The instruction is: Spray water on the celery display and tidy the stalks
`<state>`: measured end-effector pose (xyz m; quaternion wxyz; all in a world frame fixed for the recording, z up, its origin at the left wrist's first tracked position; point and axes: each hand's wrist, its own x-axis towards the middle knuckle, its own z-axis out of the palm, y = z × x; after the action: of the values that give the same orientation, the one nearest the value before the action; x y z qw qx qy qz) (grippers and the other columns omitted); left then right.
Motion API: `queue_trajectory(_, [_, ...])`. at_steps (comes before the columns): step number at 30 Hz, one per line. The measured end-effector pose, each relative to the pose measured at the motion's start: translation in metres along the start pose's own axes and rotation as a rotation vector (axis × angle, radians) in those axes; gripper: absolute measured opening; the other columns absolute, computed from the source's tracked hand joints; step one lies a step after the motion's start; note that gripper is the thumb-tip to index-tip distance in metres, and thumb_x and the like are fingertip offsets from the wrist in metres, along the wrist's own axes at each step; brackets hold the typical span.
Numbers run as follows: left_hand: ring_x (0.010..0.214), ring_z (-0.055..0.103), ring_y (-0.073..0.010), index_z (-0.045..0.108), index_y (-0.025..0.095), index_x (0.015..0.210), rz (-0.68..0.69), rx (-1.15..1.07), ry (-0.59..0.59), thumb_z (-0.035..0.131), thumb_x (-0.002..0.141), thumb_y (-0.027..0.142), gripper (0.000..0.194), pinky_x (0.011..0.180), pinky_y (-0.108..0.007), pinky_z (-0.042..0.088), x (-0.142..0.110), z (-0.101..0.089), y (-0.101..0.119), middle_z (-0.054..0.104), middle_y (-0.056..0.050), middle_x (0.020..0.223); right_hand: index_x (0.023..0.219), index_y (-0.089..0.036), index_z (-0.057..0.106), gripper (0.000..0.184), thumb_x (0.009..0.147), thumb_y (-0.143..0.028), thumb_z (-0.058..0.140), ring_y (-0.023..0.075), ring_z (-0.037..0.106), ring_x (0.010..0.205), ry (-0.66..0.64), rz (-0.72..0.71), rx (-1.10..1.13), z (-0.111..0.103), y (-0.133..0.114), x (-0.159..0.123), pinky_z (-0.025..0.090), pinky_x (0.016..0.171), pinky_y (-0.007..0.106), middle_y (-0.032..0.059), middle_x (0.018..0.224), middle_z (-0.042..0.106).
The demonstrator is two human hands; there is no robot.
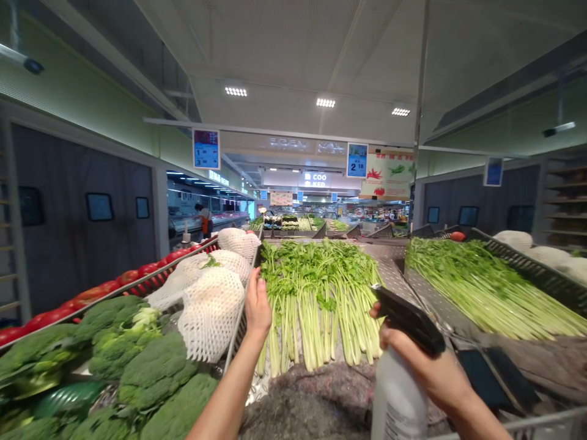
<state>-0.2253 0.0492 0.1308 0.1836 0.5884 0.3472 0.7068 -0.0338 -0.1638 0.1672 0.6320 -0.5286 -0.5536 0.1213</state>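
A spray bottle (398, 391) with a black trigger head and a whitish body is in my right hand (415, 357). Its nozzle points forward over a spread of celery (321, 299), leaves at the far side and pale stalks toward me. My left hand (258, 305) is open, fingers stretched upward, at the celery's left edge beside the crate wall. I cannot tell whether it touches the crate or the outer stalks. Just left of it lie white heads in foam netting (215, 311), probably cauliflower.
Broccoli (156, 370) fills the near left, with red tomatoes (110, 287) behind. A grey-brown cloth (312, 403) lies before the celery. At right, a mirror (495, 281) reflects the display. A dark phone-like object (483, 379) lies near my right wrist. A person (205, 220) stands far off.
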Motion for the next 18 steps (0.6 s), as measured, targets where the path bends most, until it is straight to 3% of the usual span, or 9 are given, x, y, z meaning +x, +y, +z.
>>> queue_trajectory(3, [0.119,0.034,-0.0173,0.041,0.014,0.119,-0.015,-0.015,0.013,0.026,0.083,0.041,0.046,0.101,-0.035,0.023,0.003,-0.008,-0.003,0.041,-0.01,0.127,0.085,-0.017,0.06,0.024,0.064,-0.029,0.054,0.0136,0.053,0.054,-0.155,0.045,0.159,0.032,-0.002,-0.012,0.044,0.058,0.027,0.0012,0.063,0.059])
queue_trajectory(7, [0.119,0.034,-0.018,0.042,0.017,0.118,-0.031,-0.013,0.038,0.028,0.083,0.041,0.044,0.101,-0.037,0.023,0.006,-0.018,-0.004,0.042,-0.009,0.127,0.081,-0.017,0.059,0.022,0.063,-0.027,0.054,0.0115,0.051,0.051,-0.218,0.124,0.225,0.058,0.0,-0.016,0.043,0.053,0.026,0.003,0.072,0.06])
queue_trajectory(14, [0.119,0.034,-0.0181,0.043,0.017,0.118,-0.039,0.0,0.023,0.028,0.083,0.04,0.044,0.102,-0.037,0.023,0.009,-0.018,-0.001,0.042,-0.009,0.127,0.079,-0.016,0.058,0.019,0.062,-0.022,0.053,0.0141,0.053,0.06,-0.205,-0.032,0.145,0.065,-0.009,0.021,0.045,0.057,0.025,0.0042,0.077,0.06])
queue_trajectory(18, [0.12,0.034,-0.0176,0.044,0.017,0.117,-0.022,0.0,-0.009,0.029,0.083,0.039,0.043,0.102,-0.038,0.022,0.01,-0.009,0.006,0.042,-0.009,0.127,0.075,-0.016,0.057,0.015,0.062,-0.021,0.053,0.0135,0.053,0.055,-0.221,-0.031,0.158,0.074,-0.012,0.042,0.044,0.053,0.024,0.0007,0.064,0.058])
